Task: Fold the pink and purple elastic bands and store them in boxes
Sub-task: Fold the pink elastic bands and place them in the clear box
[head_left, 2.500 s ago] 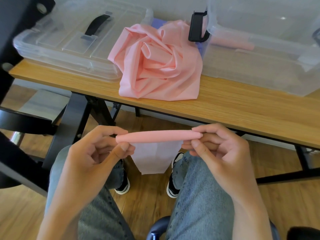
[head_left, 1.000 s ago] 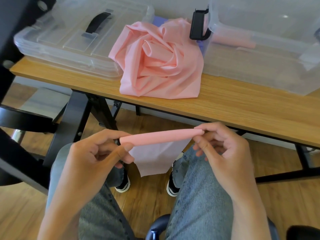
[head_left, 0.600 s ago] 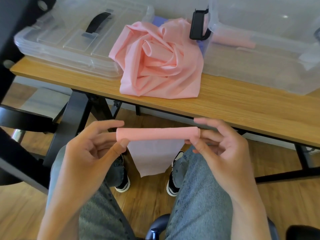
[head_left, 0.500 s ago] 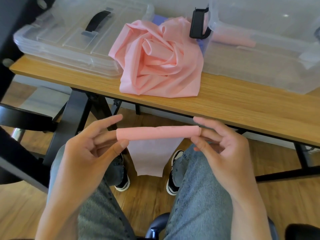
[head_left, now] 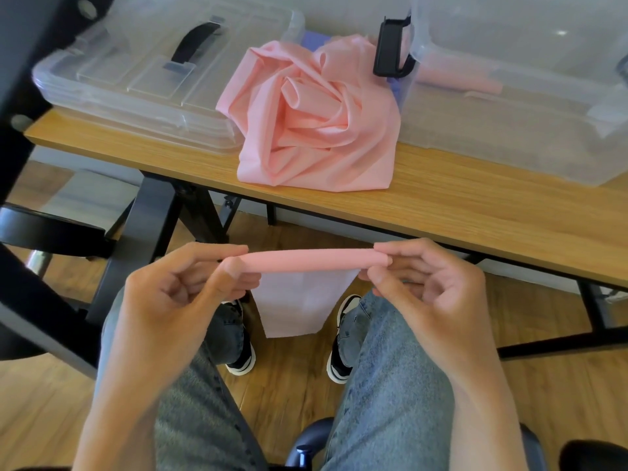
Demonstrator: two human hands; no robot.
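Note:
A pink elastic band (head_left: 311, 260) is rolled into a tight horizontal tube in front of my lap, with a short flat tail (head_left: 299, 304) hanging below it. My left hand (head_left: 183, 294) pinches the tube's left end between thumb and fingers. My right hand (head_left: 428, 287) pinches its right end. A heap of crumpled pink bands (head_left: 312, 120) lies on the wooden table (head_left: 475, 202), with a bit of purple band (head_left: 314, 39) showing behind it. A clear box (head_left: 523, 107) at the right holds a rolled pink band (head_left: 458, 79).
A clear lid with a black handle (head_left: 146, 79) lies on the table's left. A black latch (head_left: 390, 49) hangs on the right box's corner. Black chair parts (head_left: 40, 232) stand at the left. My knees and shoes are below the hands.
The hanging tail has grown a little shorter as the tube rolled up. Both hands' fingers have closed back onto the tube ends after briefly stretching out.

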